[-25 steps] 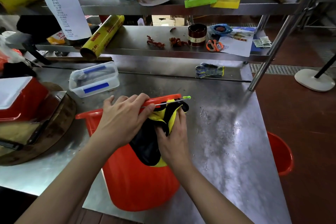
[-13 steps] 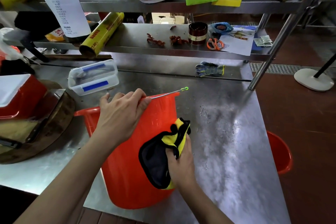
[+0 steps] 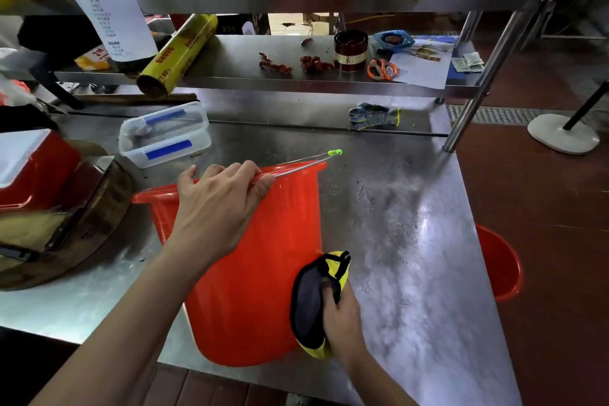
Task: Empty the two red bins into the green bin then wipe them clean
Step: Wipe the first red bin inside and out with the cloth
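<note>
Gripped by the left hand (image 3: 216, 208) at its upper rim, 1 red bin (image 3: 250, 273) is lying tilted on its side on the steel table (image 3: 412, 241), its base jutting over the near edge. The fingers are curled over the rim, where a thin wire handle (image 3: 303, 165) with a green tip runs out to the right. A yellow and black cloth (image 3: 316, 303) is clutched in the right hand (image 3: 342, 320) and pressed against the outer wall of the bin, low on its right side near the base. A 2nd red bin (image 3: 501, 264) is seen on the floor, partly hidden behind the right edge of the table and well apart from the 1st.

To the left of the held bin, a round wooden block (image 3: 66, 227) is seen with a red and white box (image 3: 29, 168) on it. Just behind the bin, a clear lidded container (image 3: 164, 132) with blue clips is set on the table. Farther back, a knitted glove (image 3: 374, 115) is lying near the rear of the table. On the shelf above, a yellow roll of film (image 3: 178, 53), dried chillies (image 3: 296, 64), a dark tin (image 3: 350, 49) and orange scissors (image 3: 382, 69) are placed.
</note>
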The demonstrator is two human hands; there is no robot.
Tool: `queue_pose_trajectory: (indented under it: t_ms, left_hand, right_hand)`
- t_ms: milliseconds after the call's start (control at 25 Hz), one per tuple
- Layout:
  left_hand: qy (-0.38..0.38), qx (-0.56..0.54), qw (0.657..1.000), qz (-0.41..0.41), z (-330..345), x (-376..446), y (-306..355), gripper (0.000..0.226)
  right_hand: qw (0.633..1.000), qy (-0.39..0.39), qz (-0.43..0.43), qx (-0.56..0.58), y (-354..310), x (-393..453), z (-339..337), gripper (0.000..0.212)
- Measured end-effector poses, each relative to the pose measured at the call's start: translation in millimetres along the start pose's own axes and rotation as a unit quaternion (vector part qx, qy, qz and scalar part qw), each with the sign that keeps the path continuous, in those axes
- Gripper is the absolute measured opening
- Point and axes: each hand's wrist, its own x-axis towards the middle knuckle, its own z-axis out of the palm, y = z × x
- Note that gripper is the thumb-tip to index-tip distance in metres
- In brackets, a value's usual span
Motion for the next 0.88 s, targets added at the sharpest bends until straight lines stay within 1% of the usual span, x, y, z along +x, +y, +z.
queue_pose_trajectory:
  t_ms: [40,160,280,400,600,720,880]
  left_hand:
    - [-0.003,0.002,1.0,-0.003,-1,-3,1,0.061]
    - [-0.012,0.01,1.0,-0.01,-4,-10,3,0.064]
    - [-0.016,0.015,1.0,-0.019,-6,-21,6,0.067]
    - [-0.004,0.022,0.999,-0.029,-7,-33,14,0.069]
    - [0.011,0.025,0.999,-0.04,-3,-57,36,0.058]
    - [0.033,0.033,0.999,-0.019,2,-76,53,0.053]
    - [0.067,0.07,0.995,0.011,15,-98,74,0.05]
  right_hand:
    - [1.0,0.003,-0.013,-0.004,-2,0,-2,0.007]
    - [0.998,0.01,-0.062,-0.026,-1,1,-9,0.014]
    - [0.994,0.0,-0.084,-0.067,4,1,-19,0.028]
    - [0.99,0.019,-0.093,-0.104,3,5,-35,0.038]
    - [0.987,0.061,-0.08,-0.128,13,15,-65,0.035]
    - [0.986,0.074,-0.087,-0.124,16,18,-79,0.028]
    - [0.986,0.08,-0.088,-0.12,13,21,-90,0.033]
